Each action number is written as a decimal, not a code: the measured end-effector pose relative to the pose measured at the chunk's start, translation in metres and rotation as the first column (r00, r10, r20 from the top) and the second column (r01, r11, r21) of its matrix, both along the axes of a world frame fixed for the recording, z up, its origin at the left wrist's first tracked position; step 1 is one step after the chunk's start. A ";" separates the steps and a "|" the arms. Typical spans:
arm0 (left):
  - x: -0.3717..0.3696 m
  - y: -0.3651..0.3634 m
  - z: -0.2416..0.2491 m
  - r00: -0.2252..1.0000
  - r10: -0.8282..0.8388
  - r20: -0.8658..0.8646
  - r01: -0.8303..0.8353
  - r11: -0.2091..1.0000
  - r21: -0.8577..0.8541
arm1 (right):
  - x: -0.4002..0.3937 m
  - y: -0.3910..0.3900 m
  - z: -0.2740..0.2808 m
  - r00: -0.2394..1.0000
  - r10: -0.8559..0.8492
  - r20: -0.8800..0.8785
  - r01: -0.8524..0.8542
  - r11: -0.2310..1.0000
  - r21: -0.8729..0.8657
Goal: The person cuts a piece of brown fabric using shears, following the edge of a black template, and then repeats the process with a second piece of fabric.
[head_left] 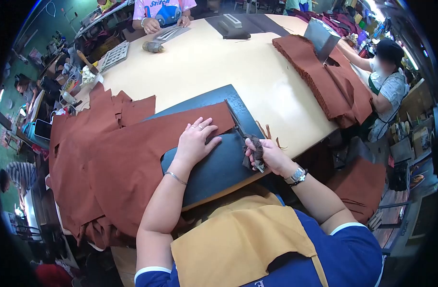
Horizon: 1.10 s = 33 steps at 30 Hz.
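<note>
My left hand point(196, 140) lies flat with its fingers spread, pressing on a large reddish-brown leather sheet point(118, 158). Part of that sheet rests on a dark blue-black board point(214, 167) at the table's near edge. In my closed right hand point(271, 155) is a cutting tool point(258, 152) whose handle is wrapped in dark cloth. A narrow, dark blade-like part points away from me along the sheet's right edge; its exact shape is hard to make out. Thin brown strips point(269, 135) lie just beyond my right hand.
The cream table point(195, 67) curves around the board. More brown leather point(319, 81) with a metal block point(321, 38) on it lies at right, beside a co-worker point(386, 81). Across the table, another person's hands point(152, 26) are over a grey piece. A wrapped roll point(153, 47) lies nearby.
</note>
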<state>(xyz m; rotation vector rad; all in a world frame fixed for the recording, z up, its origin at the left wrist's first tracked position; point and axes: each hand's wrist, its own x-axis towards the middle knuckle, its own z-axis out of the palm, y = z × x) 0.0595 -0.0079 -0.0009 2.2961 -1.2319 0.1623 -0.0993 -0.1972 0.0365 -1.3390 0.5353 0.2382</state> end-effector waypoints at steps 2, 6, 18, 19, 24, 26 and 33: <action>0.000 0.001 -0.001 1.000 -0.001 0.002 0.001 1.000 -0.004 | -0.004 0.000 -0.002 1.000 -0.011 0.023 0.011 1.000 0.005; 0.000 0.000 -0.001 1.000 0.002 0.001 -0.002 1.000 -0.004 | -0.012 0.001 -0.003 1.000 0.014 0.016 -0.014 1.000 -0.019; -0.002 0.000 -0.001 1.000 -0.018 0.025 0.018 1.000 0.017 | 0.008 -0.013 -0.009 0.999 0.021 0.037 -0.022 1.000 0.019; -0.002 -0.001 -0.002 1.000 -0.016 0.024 0.016 1.000 0.018 | 0.006 -0.016 -0.011 0.998 0.039 0.051 -0.040 0.999 0.010; -0.003 0.000 0.000 1.000 -0.021 0.017 0.021 1.000 0.014 | -0.001 -0.026 -0.014 0.998 0.048 0.046 -0.045 0.997 -0.067; -0.004 -0.001 -0.001 1.000 -0.005 0.017 0.005 1.000 0.021 | 0.000 -0.031 -0.017 0.998 0.052 0.019 -0.052 0.999 -0.001; -0.004 -0.002 -0.002 0.999 0.002 0.045 -0.004 0.999 0.045 | -0.001 -0.028 -0.026 1.000 0.013 0.009 -0.014 0.995 0.097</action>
